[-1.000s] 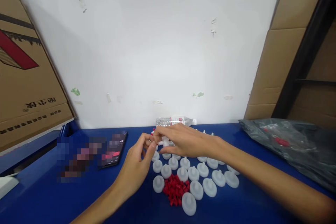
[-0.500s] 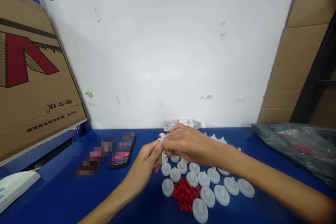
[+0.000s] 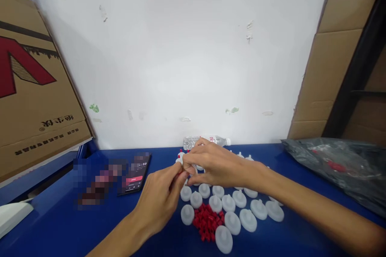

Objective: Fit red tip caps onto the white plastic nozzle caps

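Note:
My left hand [image 3: 161, 196] and my right hand [image 3: 211, 165] meet above a blue table [image 3: 60, 229], fingertips pinched together around a small white plastic piece that is mostly hidden. Below them lie several white round caps [image 3: 232, 204] with short stems, set in rows. A heap of small red plugs [image 3: 207, 221] sits among the front caps. Behind the hands stand a few white caps with red tips [image 3: 180, 156].
A phone [image 3: 135, 174] lies left of the hands. A clear water bottle [image 3: 208, 141] lies against the white wall. A grey plastic bag [image 3: 340, 164] covers the right side. Cardboard boxes [image 3: 33, 88] lean at left and right; a white object [image 3: 12, 215] sits at far left.
Both hands stay pinched together over the caps, with only small finger shifts. The camera swung a little right, then back left.

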